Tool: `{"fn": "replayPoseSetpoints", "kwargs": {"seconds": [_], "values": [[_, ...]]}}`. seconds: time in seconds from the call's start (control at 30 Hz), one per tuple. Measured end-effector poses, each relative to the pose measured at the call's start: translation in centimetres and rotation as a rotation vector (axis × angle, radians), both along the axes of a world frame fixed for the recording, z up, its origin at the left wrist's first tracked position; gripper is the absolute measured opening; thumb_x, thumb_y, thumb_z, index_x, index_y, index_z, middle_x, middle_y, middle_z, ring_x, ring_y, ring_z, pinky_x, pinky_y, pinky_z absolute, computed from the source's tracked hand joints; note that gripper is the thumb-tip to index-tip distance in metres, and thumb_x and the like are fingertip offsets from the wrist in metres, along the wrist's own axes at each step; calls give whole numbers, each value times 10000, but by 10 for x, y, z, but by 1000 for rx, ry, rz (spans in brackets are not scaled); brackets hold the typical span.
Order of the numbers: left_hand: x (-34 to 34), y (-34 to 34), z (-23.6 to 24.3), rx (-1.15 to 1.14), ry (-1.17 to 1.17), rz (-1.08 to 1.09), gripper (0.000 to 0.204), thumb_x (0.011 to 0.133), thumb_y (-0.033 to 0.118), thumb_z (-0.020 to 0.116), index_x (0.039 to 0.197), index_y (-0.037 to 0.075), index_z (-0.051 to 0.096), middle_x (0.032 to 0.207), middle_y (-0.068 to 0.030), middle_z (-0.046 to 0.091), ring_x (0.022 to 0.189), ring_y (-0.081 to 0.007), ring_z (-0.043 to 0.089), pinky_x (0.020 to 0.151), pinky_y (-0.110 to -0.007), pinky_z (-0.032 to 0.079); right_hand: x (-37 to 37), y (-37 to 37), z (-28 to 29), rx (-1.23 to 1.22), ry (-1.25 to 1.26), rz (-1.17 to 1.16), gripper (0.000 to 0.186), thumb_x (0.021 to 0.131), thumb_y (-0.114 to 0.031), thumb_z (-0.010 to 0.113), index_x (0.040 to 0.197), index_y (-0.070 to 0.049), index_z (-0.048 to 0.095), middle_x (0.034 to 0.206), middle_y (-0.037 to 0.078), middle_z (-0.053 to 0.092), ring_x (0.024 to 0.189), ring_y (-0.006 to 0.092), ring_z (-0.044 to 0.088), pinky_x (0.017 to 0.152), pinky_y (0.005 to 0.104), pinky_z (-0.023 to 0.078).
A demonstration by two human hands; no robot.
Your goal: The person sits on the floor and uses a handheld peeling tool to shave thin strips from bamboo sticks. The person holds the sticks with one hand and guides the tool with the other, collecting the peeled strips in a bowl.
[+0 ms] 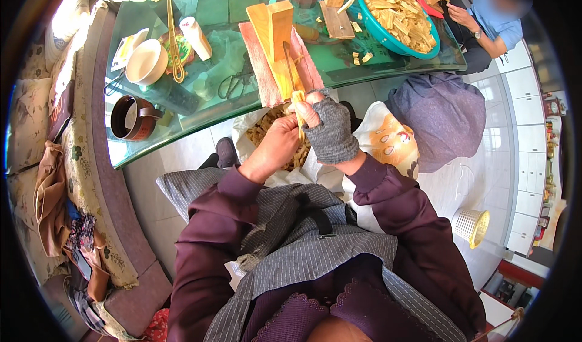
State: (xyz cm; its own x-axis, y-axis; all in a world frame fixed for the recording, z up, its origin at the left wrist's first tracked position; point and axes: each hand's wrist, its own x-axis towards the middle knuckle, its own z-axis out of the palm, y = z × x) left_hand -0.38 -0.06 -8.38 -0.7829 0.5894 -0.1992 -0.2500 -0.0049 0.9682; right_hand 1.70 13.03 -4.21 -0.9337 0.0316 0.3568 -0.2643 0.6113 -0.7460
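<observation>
Both my hands meet just past the table's near edge, in front of a wooden stand (274,45) with a thin upright blade. Between them is a narrow pale-yellow strip (299,116), perhaps dried plant or bean curd. My bare left hand (274,147) is closed, its fingertips pinching the strip's lower part. My right hand (329,127), in a grey fingerless glove, closes round the upper part, thumb on top. The strip's top end lies close to the blade's lower end. A pink cloth (257,63) lies under the stand. Below my hands, a white bag (247,137) contains cut yellowish pieces.
On the glass table (218,108) stand a brown mug (126,119), a white bowl (147,62) and a yellow skimmer (172,33). A teal basin (429,48) holds many yellow strips. Another person (494,14) works beyond it. A white basket (468,227) stands on the floor.
</observation>
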Motion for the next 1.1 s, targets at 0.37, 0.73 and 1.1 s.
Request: {"fn": "replayPoseSetpoints", "kwargs": {"seconds": [0.37,0.73,1.1], "values": [[-14,-15,42,-328,1091,288,282,725,-81,517,981,30,550,827,-126,512,782,-333,484,719,-392,408,-1,4,9,-1283,-897,295,276,940,-367,516,958,-91,527,638,-1,480,516,105,495,369,193,347],[-27,-22,43,419,-197,14,190,945,149,521,1074,14,554,966,-3,594,871,-56,525,790,-205,416,-12,24,35,207,175,248,253,881,-289,596,990,-62,626,756,93,611,653,232,608,570,340,480],[-14,-12,37,252,272,229,178,953,116,512,1058,-22,550,872,-34,618,789,-97,582,743,-215,457,-8,16,24,-647,-599,129,296,898,-351,595,939,-65,662,625,-27,529,531,45,489,461,197,378]]}}
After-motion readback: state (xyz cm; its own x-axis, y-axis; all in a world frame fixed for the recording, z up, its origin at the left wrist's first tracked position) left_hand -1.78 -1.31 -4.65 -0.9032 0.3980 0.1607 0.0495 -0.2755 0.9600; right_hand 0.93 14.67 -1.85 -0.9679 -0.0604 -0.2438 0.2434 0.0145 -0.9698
